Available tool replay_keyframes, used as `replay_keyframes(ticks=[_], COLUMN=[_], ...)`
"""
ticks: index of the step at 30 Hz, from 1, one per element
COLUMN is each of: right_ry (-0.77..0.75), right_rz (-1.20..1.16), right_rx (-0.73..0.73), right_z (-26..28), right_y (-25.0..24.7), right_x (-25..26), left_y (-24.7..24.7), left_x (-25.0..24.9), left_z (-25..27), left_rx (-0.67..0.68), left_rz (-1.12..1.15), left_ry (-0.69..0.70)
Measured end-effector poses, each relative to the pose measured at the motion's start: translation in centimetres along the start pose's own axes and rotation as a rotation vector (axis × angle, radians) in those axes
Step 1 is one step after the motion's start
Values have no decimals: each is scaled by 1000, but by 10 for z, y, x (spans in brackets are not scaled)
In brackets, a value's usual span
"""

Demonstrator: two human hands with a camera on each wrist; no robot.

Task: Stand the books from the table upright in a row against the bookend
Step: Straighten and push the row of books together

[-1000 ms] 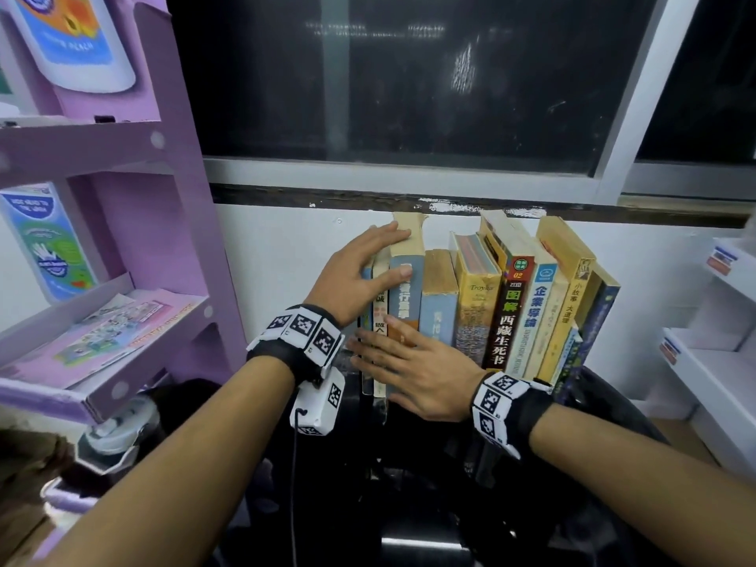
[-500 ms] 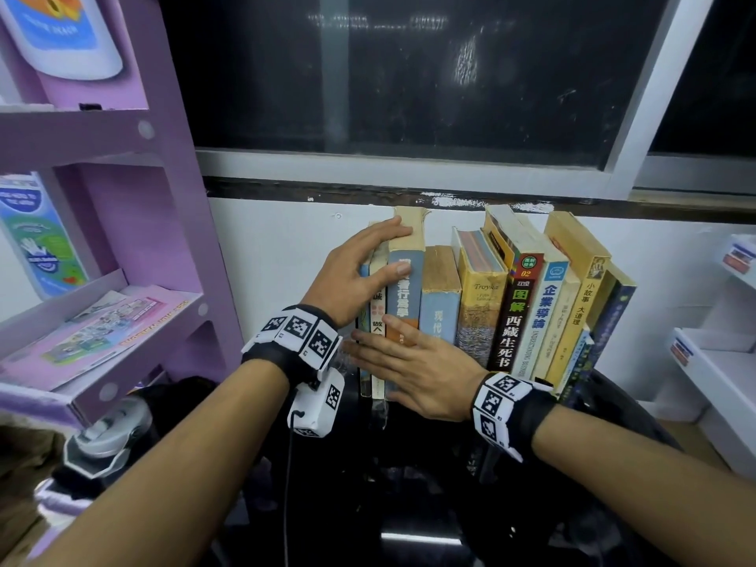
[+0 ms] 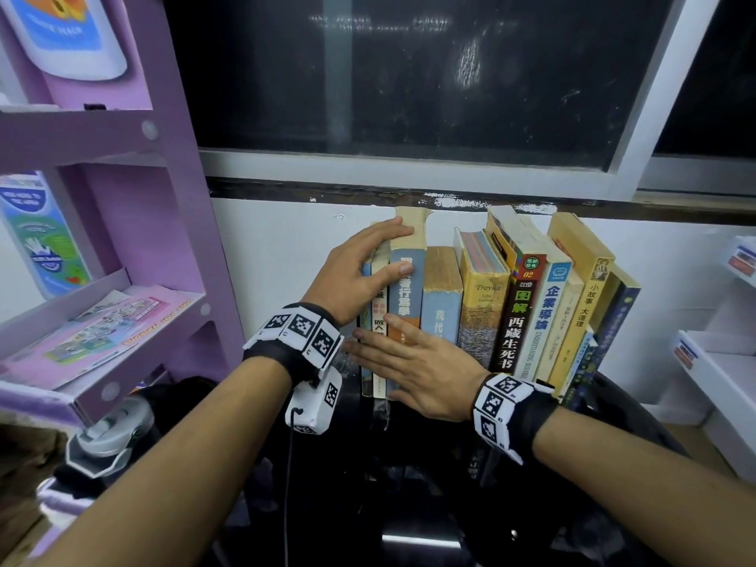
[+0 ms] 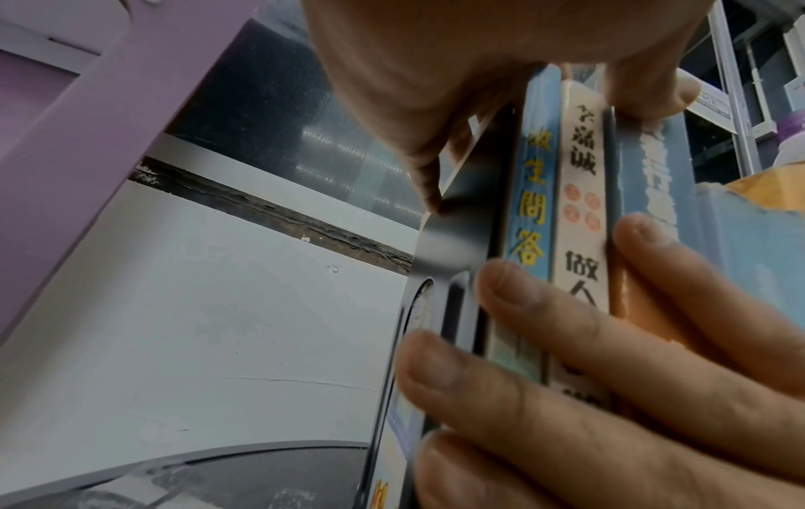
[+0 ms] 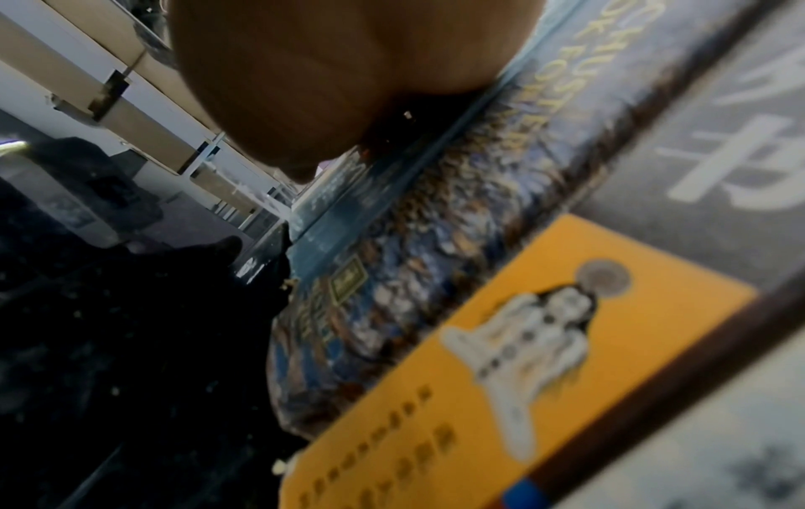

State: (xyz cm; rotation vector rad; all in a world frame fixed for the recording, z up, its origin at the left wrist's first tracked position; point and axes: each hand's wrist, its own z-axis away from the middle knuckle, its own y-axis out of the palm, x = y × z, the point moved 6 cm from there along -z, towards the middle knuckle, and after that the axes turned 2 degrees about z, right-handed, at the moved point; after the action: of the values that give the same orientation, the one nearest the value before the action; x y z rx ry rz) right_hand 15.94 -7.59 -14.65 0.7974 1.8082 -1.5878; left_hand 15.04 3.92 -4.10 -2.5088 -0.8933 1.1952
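Note:
A row of books (image 3: 491, 304) stands upright on the black table (image 3: 409, 505), spines toward me, with the right-hand ones leaning left. My left hand (image 3: 360, 272) is at the row's left end. Its fingers lie over the tops of the thin books and its thumb presses the tall blue book's (image 3: 407, 296) spine. My right hand (image 3: 413, 362) lies flat and open against the lower spines there. In the left wrist view a dark metal bookend (image 4: 453, 237) stands just left of a thin blue book (image 4: 533, 206) and a white book (image 4: 581, 213). The right hand's fingers (image 4: 588, 378) touch them.
A purple shelf unit (image 3: 163, 247) holding leaflets stands close on the left. White shelving (image 3: 716, 362) is at the right. The white wall (image 3: 286, 247) and a dark window are right behind the books. A grey-white object (image 3: 110, 435) sits low at the left.
Both hands stay on the left end of the row as before. Only my view has shifted slightly.

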Motion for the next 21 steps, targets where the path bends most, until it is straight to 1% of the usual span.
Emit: replay_keyframes(ticks=[6,10,17,21], right_ry=[-11,-8,14,11], right_rz=[-21,-49,-122,-145], right_rx=[-11,7,48,50], right_z=[0,0,5,26], right_y=[-1,-2,-12,-18], right_x=[0,1,5,7], left_y=[1,0,-4,-6], left_x=[-2,-3,-16,-23], left_z=[1,3,1,0], left_rx=[-21,-21,35,72], left_rz=[0,-18,-126,-212], left_ry=[22,12,-31,-46])
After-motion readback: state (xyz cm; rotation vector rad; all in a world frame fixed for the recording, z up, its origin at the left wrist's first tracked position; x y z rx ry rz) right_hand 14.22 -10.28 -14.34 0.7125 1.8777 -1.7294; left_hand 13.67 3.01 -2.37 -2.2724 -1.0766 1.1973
